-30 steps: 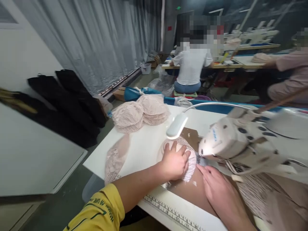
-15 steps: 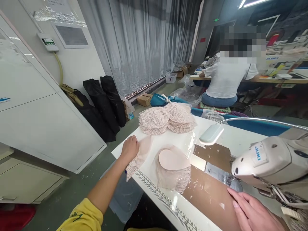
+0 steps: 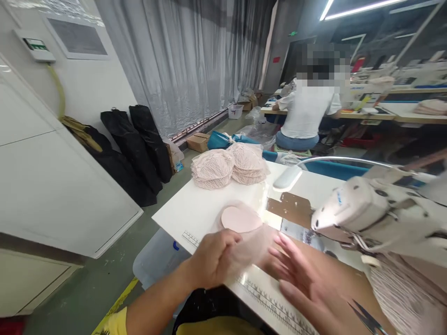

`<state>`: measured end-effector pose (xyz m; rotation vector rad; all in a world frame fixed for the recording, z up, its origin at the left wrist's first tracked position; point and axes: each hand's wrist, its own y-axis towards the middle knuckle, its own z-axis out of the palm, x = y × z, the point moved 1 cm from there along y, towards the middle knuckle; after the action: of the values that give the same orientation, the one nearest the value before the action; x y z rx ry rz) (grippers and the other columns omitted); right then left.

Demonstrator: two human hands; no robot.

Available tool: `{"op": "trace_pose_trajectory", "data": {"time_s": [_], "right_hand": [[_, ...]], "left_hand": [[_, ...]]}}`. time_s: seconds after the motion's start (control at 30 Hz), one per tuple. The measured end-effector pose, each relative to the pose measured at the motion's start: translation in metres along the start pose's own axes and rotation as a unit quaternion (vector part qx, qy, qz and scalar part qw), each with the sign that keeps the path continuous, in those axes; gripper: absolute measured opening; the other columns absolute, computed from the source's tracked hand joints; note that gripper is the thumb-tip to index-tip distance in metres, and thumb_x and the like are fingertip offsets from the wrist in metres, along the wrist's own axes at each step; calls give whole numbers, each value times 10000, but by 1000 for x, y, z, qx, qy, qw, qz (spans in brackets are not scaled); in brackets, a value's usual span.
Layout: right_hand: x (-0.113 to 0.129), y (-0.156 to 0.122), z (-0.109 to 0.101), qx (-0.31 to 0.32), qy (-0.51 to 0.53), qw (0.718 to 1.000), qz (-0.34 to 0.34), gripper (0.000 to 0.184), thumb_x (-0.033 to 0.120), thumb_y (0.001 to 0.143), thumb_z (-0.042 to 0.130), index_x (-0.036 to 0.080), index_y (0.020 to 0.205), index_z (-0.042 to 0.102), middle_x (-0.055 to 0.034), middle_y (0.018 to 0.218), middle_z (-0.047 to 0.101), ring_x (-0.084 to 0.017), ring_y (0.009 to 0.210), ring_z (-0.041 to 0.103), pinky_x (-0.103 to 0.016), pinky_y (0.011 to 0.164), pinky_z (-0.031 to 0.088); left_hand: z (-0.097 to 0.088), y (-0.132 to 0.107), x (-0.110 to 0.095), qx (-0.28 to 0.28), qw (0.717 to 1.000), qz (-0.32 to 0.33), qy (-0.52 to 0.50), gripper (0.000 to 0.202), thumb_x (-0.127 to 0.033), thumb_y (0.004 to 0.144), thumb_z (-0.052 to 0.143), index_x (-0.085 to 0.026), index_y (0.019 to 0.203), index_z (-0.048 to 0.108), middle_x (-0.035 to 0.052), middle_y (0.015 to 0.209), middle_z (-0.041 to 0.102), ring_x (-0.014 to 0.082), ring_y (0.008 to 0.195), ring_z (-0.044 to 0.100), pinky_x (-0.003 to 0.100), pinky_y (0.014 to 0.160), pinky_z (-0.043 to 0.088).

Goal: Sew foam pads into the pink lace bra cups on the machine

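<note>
1. L hand [image 3: 212, 259], head view: pinches sheer fabric pc [image 3: 247, 249], blurred.
2. R hand [image 3: 307, 281]: reaches fabric's R edge, fingers extended; can't tell if gripping.
3. Fabric: hangs over near edge of table [image 3: 195, 204], just in front of oval pad [image 3: 239, 219].
4. Beyond pad: 2 lace stacks [image 3: 212, 170]; to R, sewing mach. [image 3: 370, 207].

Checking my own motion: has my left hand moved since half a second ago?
Yes: your left hand moved right and nearer you, away from the table's left corner.
</note>
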<state>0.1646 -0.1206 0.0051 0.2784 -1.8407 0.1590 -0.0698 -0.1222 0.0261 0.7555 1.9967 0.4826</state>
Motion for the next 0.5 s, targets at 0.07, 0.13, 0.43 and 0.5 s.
{"op": "trace_pose_trajectory", "data": {"time_s": [0.07,0.13,0.43,0.5], "right_hand": [[15,5,18,6,75,996,56,733,388,767,613,198,1424,351,-125,1328,558,-266,1142,580,-380,902,513],[18,9,24,3,114,989,94,593,288,756,584,166,1324,465,-87,1099,672,-249,1005,628,-354,837,519],[-4,-11,18,-104,278,951,89,283,271,771,472,215,990,642,-5,691,647,-207,660,607,-273,551,473],[1,-19,19,-100,287,949,80,312,370,832,475,212,1061,616,-31,759,668,-222,691,621,-295,571,490]], "left_hand": [[21,4,-11,42,996,38,-72,117,-286,973,320,-206,988,404,74,897,605,160,761,592,270,659,476],[36,4,-15,53,991,14,-123,136,-294,978,309,-200,969,408,71,876,589,155,739,576,275,664,476],[67,13,1,57,976,-173,-118,259,-348,986,303,-185,838,441,19,756,536,135,688,514,269,654,465],[74,20,8,77,991,-108,-32,196,-304,967,339,-175,943,483,85,973,604,185,903,571,340,816,489]]}}
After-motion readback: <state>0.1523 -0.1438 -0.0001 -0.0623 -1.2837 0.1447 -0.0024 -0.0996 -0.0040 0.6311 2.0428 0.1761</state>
